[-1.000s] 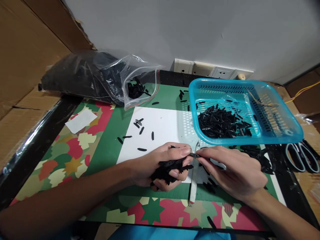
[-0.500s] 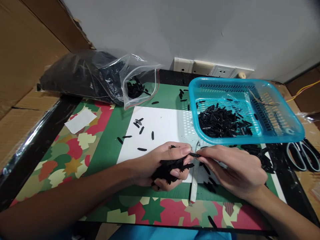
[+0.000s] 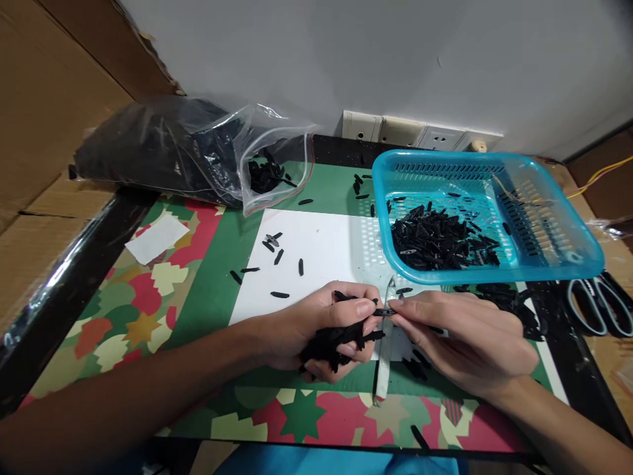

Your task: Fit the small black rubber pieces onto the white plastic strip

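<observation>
My left hand [image 3: 341, 330] is closed around a bunch of small black strips [image 3: 326, 346], whose ends stick out between the fingers. Its thumb and forefinger also pinch one end of a single black strip [image 3: 384, 312]. The other end of that strip is between the thumb and forefinger of my right hand [image 3: 459, 336]. A grey tint shows on this strip's upper face. Under the meeting fingertips lies a slim white pen-like tool [image 3: 384, 369] with a pointed tip. More black strips [image 3: 415, 366] lie beside it, partly beneath my right hand.
A blue plastic basket [image 3: 544, 269] holding many black strips stands at the back right. Scissors [image 3: 588, 307] lie right of it. At the back left, a clear zip bag [image 3: 198, 152] full of black pieces lies open. Loose strips dot the white sheet [image 3: 321, 237]; a paper scrap [image 3: 157, 237] lies left.
My right hand has shifted slightly right and down, its grip nearer the strip's end. The strip has turned to show a greyer face. My left hand has stayed almost still.
</observation>
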